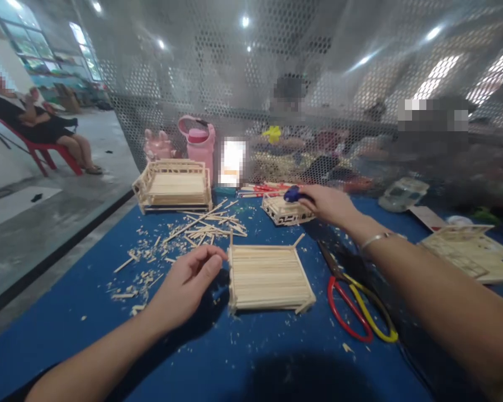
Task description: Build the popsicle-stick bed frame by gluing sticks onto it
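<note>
A panel of pale wooden sticks (pixel 264 279) lies on the blue table, with thin posts at its corners. At its left edge is my left hand (pixel 197 276), fingers curled and fingertips against the corner post. My right hand (pixel 329 204) reaches farther back and is closed on a dark blue object (pixel 293 194), whose kind I cannot make out. That object is over a small stick-built frame (pixel 283 212); whether they touch is unclear. Scissors (pixel 352 301) with one red and one yellow handle lie right of the panel.
A stick-built bench (pixel 174 187) stands at the back left, before a pink bottle (pixel 200 148). Loose sticks (pixel 213 226) and wood scraps (pixel 145 273) litter the table. A glass jar (pixel 403 194) and a flat wooden piece (pixel 465 254) are at right. A perforated screen (pixel 235 72) rises behind.
</note>
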Available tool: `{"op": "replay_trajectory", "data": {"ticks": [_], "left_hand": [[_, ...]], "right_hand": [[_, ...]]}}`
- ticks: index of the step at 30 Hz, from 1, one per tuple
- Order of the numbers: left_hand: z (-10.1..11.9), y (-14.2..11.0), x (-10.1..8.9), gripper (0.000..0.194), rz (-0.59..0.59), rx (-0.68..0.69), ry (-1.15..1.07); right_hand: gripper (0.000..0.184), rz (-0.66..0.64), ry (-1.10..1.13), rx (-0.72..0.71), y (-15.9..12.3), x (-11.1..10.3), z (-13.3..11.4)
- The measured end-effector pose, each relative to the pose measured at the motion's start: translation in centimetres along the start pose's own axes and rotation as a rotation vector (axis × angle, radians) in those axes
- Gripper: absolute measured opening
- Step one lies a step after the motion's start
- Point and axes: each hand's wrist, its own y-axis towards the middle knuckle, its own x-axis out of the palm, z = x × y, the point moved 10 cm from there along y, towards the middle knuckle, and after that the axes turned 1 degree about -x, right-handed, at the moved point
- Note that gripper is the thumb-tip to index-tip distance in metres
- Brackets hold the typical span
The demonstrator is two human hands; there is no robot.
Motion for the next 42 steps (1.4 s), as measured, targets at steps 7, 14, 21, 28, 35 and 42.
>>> {"op": "replay_trajectory", "data": {"ticks": [7,14,21,28,35,42], "left_hand": [[5.0,-2.8,-1.6,0.016,0.263,0.41,0.148],[6.9,-7.1,4.6,0.03,-0.116,0.656,0.129],[6.7,-6.6,3.6,0.037,-0.082,0.579,0.191],[6.8,-6.6,3.3,0.035,-0.106,0.593,0.224],[7.9,-6.4,1.5,0.017,-0.046,0.708,0.265],[6.1,-5.2,-1.2,0.015,0.262,0.51,0.187]], "right_hand": [[0.034,0.18,-0.024,0.032,-7.0,-6.4,-5.8],[0.029,0.036,0.03,-0.603,-19.0,-5.6,-17.8],[0.027,0.137,-0.043,-0.579,-17.3,-4.9,-17.0],[0.033,0.207,-0.093,-0.503,-17.4,-5.5,-16.6],[0.029,0.258,-0.088,-0.47,-17.6,-5.7,-16.0],[0.017,0.343,0.291,-0.167,-17.7,-7.3,-12.4]]}}
